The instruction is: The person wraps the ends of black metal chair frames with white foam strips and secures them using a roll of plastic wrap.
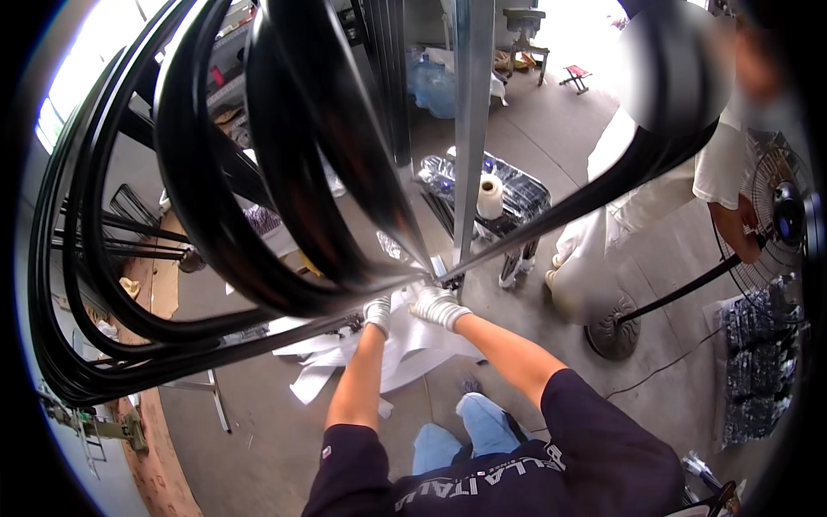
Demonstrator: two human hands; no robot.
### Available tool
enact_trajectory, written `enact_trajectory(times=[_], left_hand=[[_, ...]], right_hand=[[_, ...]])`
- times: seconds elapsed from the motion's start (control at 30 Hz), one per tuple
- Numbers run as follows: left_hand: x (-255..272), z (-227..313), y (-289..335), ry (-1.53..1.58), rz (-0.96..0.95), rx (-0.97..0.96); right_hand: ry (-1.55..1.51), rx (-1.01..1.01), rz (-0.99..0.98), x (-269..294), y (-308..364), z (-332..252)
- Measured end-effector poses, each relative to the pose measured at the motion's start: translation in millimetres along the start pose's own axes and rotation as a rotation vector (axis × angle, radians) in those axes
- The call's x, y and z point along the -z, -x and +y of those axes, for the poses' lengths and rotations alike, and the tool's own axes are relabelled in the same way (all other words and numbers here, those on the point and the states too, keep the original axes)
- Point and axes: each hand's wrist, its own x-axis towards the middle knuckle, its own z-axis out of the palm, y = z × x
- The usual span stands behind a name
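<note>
Just above both hands, a bundle of black strip [284, 172] loops up and over the camera and comes down to a metal post [472, 129].

Grip state: the left hand [377, 314], in a white glove, is closed around the strip where its runs gather low down. The right hand [438, 306], also gloved, sits at the foot of the post, touching the strip end; whether its fingers are clamped on the strip or only pressing cannot be told.

Risks, as judged from this position:

1. The loops hang free to the left of and above the grip. If the left-hand hold slackens, they could spring apart or drop onto the floor [258, 431], tangling the runs.
2. White sheets [405, 358] lie just below the grip. A foot placed on them could slide while both hands are loaded.
3. One strip run stretches away to the right of the grip, close to a second person [655, 189] beside a standing fan [780, 215]. A sudden pull could whip that run against either.
4. A sharp bend at the post could kink the strip.
</note>
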Motion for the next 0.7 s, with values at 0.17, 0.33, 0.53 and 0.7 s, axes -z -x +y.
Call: enact_trajectory(times=[0.17,0.33,0.53,0.7], left_hand=[[7.8,17.6,-2.3,-0.101,0.168,0.073],[-1.9,6.5,18.4,0.431,0.402,-0.022],[32.8,44.6,56.3,0.91,0.207,0.019],[30.6,58.1,86.6,0.942,0.175,-0.177]], right_hand=[[-0.261,0.274,0.211,-30.4,-48.8,19.3],[-0.17,0.191,0.279,-16.2,-38.4,-7.7],[-0.131,0.042,0.204,-48.0,-57.4,49.5],[0.006,0.078,0.232,-68.2,-37.5,61.7]])
